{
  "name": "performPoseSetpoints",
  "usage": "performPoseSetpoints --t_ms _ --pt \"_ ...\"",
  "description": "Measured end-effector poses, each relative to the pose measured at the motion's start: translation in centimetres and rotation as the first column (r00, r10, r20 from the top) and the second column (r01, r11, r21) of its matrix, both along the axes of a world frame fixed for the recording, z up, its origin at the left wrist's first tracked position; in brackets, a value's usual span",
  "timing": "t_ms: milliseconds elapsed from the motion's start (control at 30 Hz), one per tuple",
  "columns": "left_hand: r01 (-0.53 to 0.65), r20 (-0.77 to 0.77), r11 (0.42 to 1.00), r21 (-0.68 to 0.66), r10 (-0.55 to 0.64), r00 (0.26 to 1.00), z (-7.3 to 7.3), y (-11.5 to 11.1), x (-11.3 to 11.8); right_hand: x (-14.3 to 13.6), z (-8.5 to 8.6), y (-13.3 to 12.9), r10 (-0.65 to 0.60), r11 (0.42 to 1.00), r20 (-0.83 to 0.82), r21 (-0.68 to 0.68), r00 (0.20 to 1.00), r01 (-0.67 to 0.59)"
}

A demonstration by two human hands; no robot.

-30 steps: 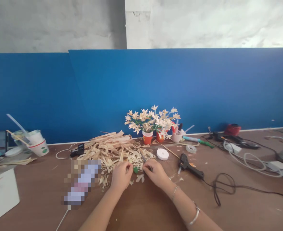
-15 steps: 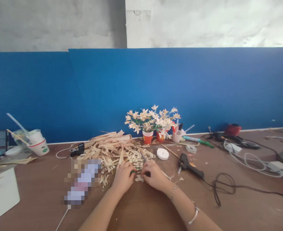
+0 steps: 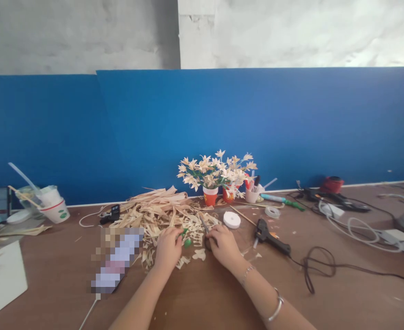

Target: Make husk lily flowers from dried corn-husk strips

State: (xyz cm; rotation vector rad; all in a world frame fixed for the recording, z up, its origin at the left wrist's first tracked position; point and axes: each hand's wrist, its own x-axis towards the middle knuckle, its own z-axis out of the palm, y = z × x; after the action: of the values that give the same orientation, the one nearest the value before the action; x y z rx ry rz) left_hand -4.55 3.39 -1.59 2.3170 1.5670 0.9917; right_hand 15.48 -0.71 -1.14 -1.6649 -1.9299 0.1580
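My left hand (image 3: pixel 169 247) rests at the near edge of a pile of pale dried husk strips (image 3: pixel 160 204). Its fingers are closed on a small green piece (image 3: pixel 184 232), whose kind I cannot make out. Just below lies a round green piece (image 3: pixel 187 243). To the right, my right hand (image 3: pixel 223 243) has its fingers closed at the dark handle of a pair of scissors (image 3: pixel 207 242), the blades pointing away toward the pile. Between the hands lie cut husk scraps (image 3: pixel 199 254).
Behind stand red cups (image 3: pixel 210 198) of pale husk flowers (image 3: pixel 218 172). A white ribbon roll (image 3: pixel 232 220), a glue gun (image 3: pixel 272 237) with its cord, and clear tape (image 3: pixel 273 212) lie right. A blurred phone (image 3: pixel 117 261) lies left; a blue partition (image 3: pixel 222 114) closes the back.
My hands have moved apart, left hand leftward, right hand slightly rightward. The scissors' handle and green pieces now show more. The husk strip that stood up at my left fingers no longer shows there.
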Motion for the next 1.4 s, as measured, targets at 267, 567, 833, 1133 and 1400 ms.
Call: performPoseSetpoints --t_ms 267,567,833,1133,1400 --pt "-0.087 0.366 0.991 -0.104 0.120 0.923 1.0 0.9 -1.4 0.1 0.1 -0.1 -0.046 0.999 -0.003 0.013 0.999 0.046" --pt "-0.027 0.197 0.986 -0.167 0.061 0.979 1.7 0.8 -1.8 0.1 0.4 -0.2 -0.055 0.998 0.006 -0.010 0.998 0.055" --pt "-0.078 -0.295 0.997 0.028 0.083 0.952 1.4 -0.2 -1.5 -0.1 0.4 -0.3 -0.052 0.999 0.010 0.002 0.999 0.052" --pt "-0.156 -0.204 0.985 0.067 0.167 0.965 2.1 -0.3 -1.4 -0.2 0.5 -0.3 -0.065 0.998 0.003 -0.004 0.998 0.065" --pt "0.057 0.389 0.994 -0.092 -0.017 0.921 2.7 -1.0 0.3 -1.1 1.1 -0.5 0.061 0.997 -0.356 0.063 0.933 -0.041"
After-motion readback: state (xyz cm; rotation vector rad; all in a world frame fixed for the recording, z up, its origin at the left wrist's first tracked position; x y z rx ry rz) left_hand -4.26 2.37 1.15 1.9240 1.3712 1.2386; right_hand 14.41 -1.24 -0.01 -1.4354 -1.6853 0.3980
